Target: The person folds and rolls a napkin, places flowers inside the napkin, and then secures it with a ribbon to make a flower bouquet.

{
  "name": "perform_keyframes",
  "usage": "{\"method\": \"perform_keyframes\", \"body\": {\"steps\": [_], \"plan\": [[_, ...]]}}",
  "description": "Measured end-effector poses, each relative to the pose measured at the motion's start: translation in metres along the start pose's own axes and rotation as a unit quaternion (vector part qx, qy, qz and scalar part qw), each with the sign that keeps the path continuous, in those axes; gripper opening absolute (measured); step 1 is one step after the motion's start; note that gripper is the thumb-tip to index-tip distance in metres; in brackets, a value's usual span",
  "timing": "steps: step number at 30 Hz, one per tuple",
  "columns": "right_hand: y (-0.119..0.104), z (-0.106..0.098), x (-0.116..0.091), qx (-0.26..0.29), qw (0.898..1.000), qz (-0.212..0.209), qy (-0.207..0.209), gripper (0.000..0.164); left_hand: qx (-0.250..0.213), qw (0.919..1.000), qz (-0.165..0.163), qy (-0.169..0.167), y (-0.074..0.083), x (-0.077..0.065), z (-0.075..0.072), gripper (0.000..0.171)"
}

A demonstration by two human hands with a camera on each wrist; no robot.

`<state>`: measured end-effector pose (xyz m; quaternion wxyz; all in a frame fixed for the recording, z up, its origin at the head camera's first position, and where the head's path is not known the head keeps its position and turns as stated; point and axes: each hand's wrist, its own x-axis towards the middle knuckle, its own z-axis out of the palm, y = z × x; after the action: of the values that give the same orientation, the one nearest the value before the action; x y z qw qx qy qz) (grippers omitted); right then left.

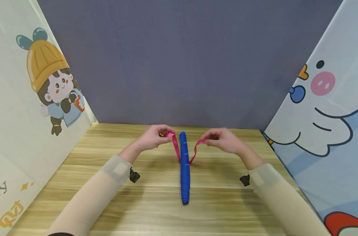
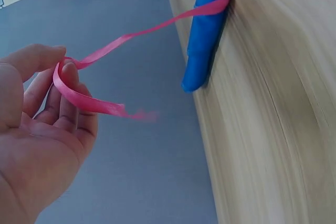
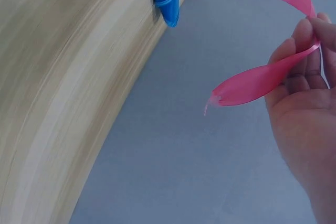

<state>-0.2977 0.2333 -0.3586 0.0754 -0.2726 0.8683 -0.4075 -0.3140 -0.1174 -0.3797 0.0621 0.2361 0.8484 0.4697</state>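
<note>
A long, tightly rolled blue bundle (image 1: 184,173) lies lengthwise on the wooden table. Around its middle passes a pink ribbon (image 1: 176,147), with one end rising on each side. My left hand (image 1: 156,137) pinches the left end between thumb and fingertips, and a short tail (image 2: 94,103) hangs past the fingers in the left wrist view. On the other side, my right hand (image 1: 224,140) pinches the right end, its frayed tail (image 3: 247,85) loose over the palm in the right wrist view. Both hands are raised beside the bundle's far half.
The wooden table (image 1: 108,190) meets a grey-blue back panel (image 1: 179,65). Cartoon-printed panels stand at the left (image 1: 13,108) and right (image 1: 338,131). Small black devices (image 1: 134,175) sit at both wrists, below the sleeve cuffs.
</note>
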Motion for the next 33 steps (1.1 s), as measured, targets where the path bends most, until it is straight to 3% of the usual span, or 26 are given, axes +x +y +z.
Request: {"method": "perform_keyframes", "body": {"steps": [8,17,27,33], "plan": [[-0.007,0.013,0.01,0.01,1.0,-0.017,-0.017,0.019,-0.035,0.9988,0.0,-0.036,0.008,0.01,0.017,0.041],[-0.015,0.03,0.021,0.044,0.998,-0.04,-0.032,0.018,-0.05,0.9974,0.031,-0.041,0.004,0.016,0.042,0.052],[-0.012,0.041,0.027,0.055,0.997,-0.046,-0.006,0.019,-0.065,0.9967,0.015,-0.047,-0.001,0.014,0.053,0.04],[-0.01,0.045,0.03,0.062,0.997,-0.037,0.013,0.021,-0.071,0.9964,0.032,-0.032,-0.003,0.013,0.056,0.022]]}}
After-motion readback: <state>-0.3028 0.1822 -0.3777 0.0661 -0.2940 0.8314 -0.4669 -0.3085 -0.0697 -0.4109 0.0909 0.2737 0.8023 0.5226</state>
